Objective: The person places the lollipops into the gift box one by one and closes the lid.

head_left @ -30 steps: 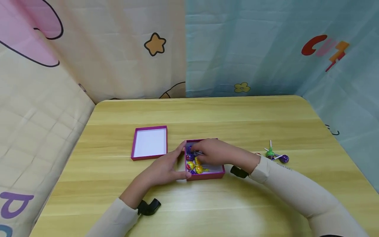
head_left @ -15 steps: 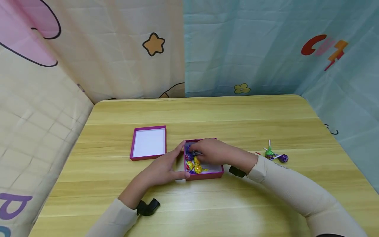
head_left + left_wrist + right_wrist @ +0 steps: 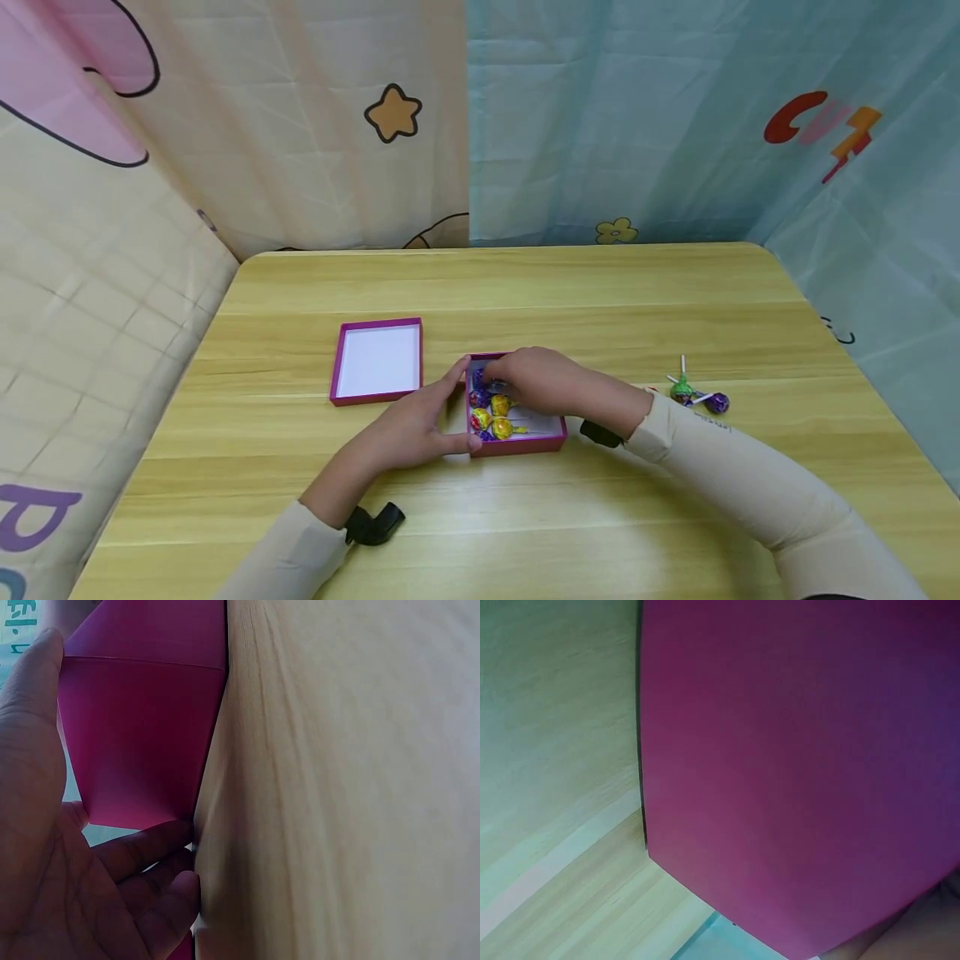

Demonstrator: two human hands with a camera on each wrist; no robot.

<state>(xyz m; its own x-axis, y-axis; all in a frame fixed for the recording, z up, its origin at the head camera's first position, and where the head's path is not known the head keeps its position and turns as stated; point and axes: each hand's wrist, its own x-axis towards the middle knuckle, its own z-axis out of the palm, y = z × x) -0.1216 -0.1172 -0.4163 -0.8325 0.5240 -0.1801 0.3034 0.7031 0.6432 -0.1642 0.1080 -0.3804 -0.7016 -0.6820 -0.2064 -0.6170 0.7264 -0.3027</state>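
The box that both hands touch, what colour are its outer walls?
Magenta pink. The box shows this best in the left wrist view.

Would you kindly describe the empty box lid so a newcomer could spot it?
On the wooden table, look left of the hands. The lid lies there, magenta-rimmed, white inside. Unlike the magenta box beside it, it holds no lollipops.

Left hand [image 3: 420, 429] lies with fingers straight; right hand [image 3: 543, 382] curls its fingers downward.
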